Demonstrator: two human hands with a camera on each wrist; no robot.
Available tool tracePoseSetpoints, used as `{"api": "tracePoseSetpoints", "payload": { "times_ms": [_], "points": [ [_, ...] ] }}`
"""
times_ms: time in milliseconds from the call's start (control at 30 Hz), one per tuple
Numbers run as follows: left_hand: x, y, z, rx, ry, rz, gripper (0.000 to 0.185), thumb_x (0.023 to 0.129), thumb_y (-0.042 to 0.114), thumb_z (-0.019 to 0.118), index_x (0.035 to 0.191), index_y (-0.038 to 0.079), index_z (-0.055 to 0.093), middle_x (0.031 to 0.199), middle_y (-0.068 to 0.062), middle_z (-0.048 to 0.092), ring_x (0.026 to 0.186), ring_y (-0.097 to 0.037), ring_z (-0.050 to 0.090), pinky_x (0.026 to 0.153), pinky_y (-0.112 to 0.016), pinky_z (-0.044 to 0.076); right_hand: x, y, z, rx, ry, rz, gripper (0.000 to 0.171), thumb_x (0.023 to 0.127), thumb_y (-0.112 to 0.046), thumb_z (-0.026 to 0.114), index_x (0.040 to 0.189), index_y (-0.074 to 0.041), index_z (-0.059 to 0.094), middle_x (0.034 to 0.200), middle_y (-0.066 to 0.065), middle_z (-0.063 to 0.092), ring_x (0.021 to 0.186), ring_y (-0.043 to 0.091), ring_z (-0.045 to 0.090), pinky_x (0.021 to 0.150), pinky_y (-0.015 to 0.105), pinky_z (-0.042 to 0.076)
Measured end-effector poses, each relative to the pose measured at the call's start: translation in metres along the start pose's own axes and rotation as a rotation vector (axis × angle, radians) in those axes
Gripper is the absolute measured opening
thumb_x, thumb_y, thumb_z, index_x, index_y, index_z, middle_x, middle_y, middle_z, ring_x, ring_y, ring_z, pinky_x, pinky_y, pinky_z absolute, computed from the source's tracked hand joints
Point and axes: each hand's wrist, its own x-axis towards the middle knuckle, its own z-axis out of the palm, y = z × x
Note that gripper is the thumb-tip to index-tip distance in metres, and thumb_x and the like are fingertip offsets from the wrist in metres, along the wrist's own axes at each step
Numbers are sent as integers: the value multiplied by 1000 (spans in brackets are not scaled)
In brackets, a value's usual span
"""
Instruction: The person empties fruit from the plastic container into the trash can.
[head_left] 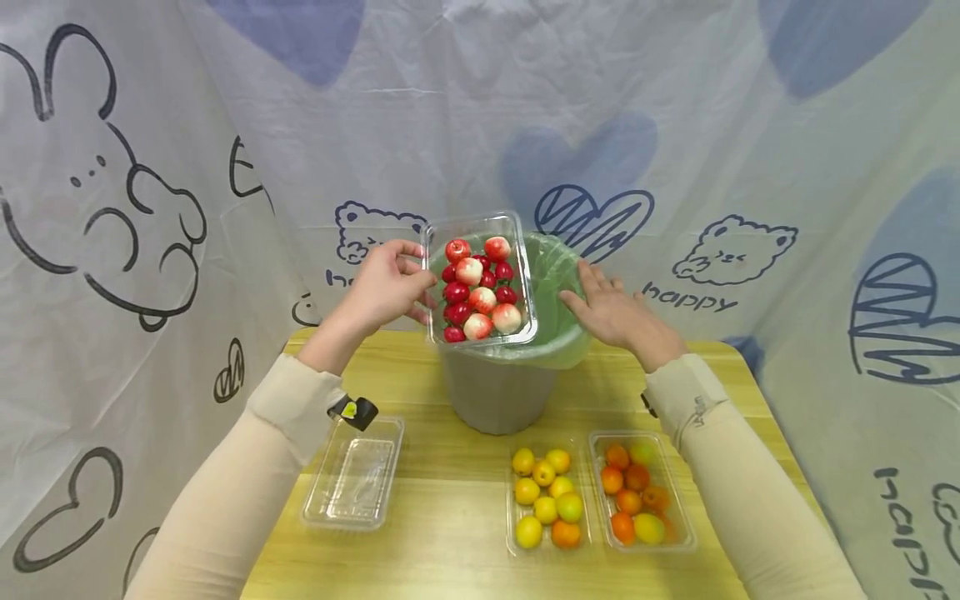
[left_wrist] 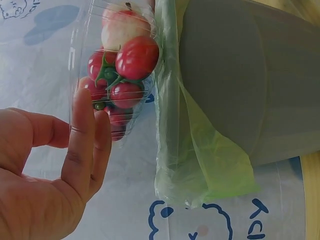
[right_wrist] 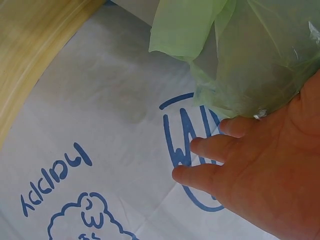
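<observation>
A clear plastic tray (head_left: 528, 283) of small red and pale fruits (head_left: 480, 287) sits tilted over a grey bin (head_left: 498, 392) lined with a green bag (head_left: 555, 267). My left hand (head_left: 420, 279) grips the tray's left edge. In the left wrist view its fingers (left_wrist: 82, 125) lie against the tray wall (left_wrist: 82, 50), with the fruits (left_wrist: 136, 57) next to the bag (left_wrist: 200, 165) and bin (left_wrist: 240, 75). My right hand (head_left: 588, 287) is open at the bin's right rim. In the right wrist view that hand (right_wrist: 210, 150) has its palm against the bag (right_wrist: 250, 55).
On the wooden table (head_left: 450, 533) in front of the bin lie an empty clear tray (head_left: 311, 500) at the left, a tray (head_left: 510, 533) of yellow fruits and a tray (head_left: 682, 508) of orange fruits at the right. A printed cloth (head_left: 750, 125) hangs behind.
</observation>
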Motion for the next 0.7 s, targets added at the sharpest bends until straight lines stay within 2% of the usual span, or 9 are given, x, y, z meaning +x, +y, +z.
{"api": "tracePoseSetpoints", "payload": {
  "times_ms": [300,500,700],
  "points": [
    [14,2,6,48,45,37,40,99,3,56,137,-3,48,103,-19,68,60,-19,71,61,-43,67,0,1,0,10,7,0,88,105,-71,8,167,-14,-18,176,16,-9,158,57,-2,125,78,-3],
    [24,-1,11,59,80,55,38,96,2,55,133,-4,47,103,-21,67,56,-16,68,55,-39,66,0,1,1,10,5,2,87,106,-71,8,166,-15,-19,176,15,-10,159,57,-2,125,77,-4],
    [33,-6,15,69,113,73,41,96,1,55,135,-4,44,107,-21,66,58,-19,67,55,-39,66,1,2,1,18,-5,6,86,106,-70,9,166,-15,-19,176,16,-10,159,56,-3,125,77,-4]
  ]
}}
